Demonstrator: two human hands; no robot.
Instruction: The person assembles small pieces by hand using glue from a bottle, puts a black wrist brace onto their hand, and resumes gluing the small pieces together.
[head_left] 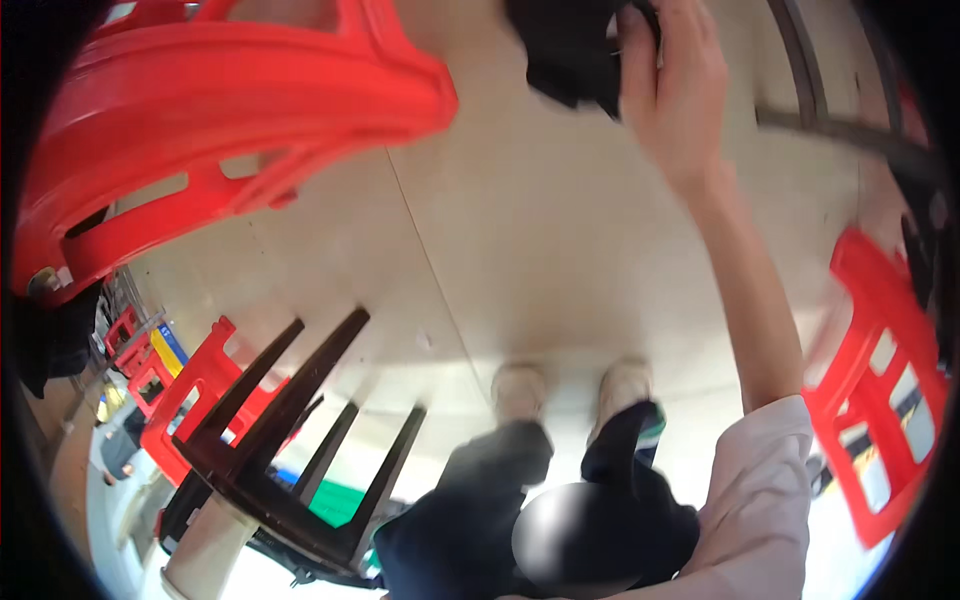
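Note:
At the top of the head view, my right hand (pixel 675 95) is closed around a black, soft-looking item (pixel 570 50). My thumb lies along its near side, and the top of the item runs out of the picture. What exactly it is, I cannot make out; motion smears its outline. My right arm reaches up from the lower right in a pale sleeve (pixel 760 490). Below the item lies the beige floor (pixel 540 230), with my shoes (pixel 520 390) standing on it. My left hand does not show.
A large red plastic chair (pixel 230 100) fills the upper left. Another red chair (pixel 880 390) stands at the right. Dark stool legs (pixel 290 430) rise at the lower left, next to a smaller red seat (pixel 200 400). A dark metal frame (pixel 840 130) crosses the upper right.

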